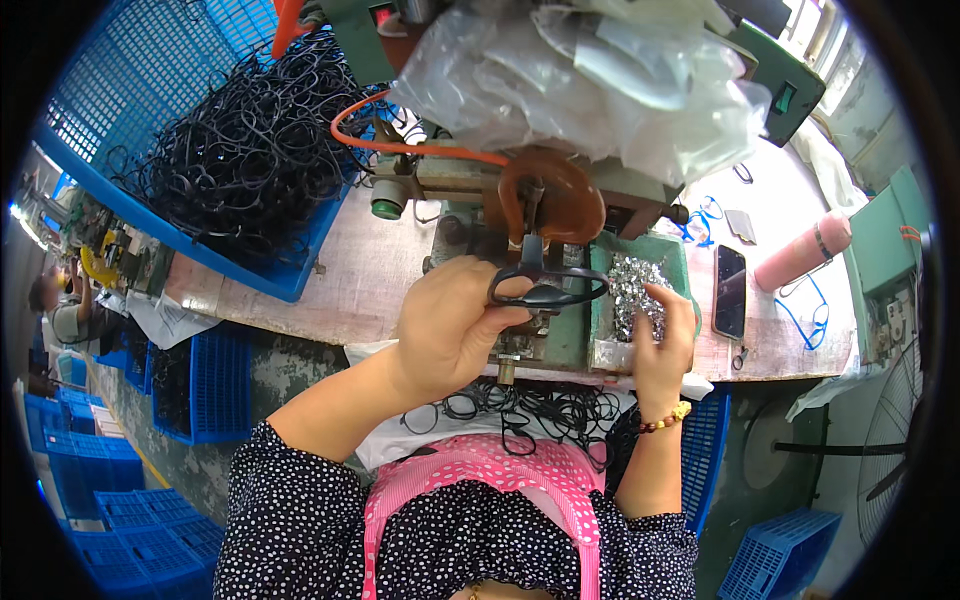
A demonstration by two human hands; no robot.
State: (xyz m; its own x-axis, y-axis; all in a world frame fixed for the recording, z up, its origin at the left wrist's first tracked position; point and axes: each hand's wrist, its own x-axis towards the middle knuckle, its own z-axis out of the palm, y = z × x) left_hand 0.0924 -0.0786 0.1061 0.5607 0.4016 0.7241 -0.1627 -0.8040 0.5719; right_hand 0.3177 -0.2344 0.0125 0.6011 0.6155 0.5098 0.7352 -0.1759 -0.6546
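My left hand [450, 325] is closed on a black glasses frame [545, 296], pinching one side of it. The frame is held under the working head of a bench machine [535, 243], below a brown rounded guard [570, 195]. My right hand [664, 355] reaches over a green tray [675, 262] heaped with small shiny metal parts [632, 290]. Thumb and forefinger are apart there, and nothing shows between them. More black glasses frames [520, 410] lie in a loose pile on my lap, over white cloth.
A blue crate [285, 280] full of black frames stands at the left on the bench. Clear plastic bags [590, 75] hang over the machine. On the right lie a phone [730, 290], a pink bottle [805, 252] and blue glasses [808, 315]. A fan [890, 450] stands beyond.
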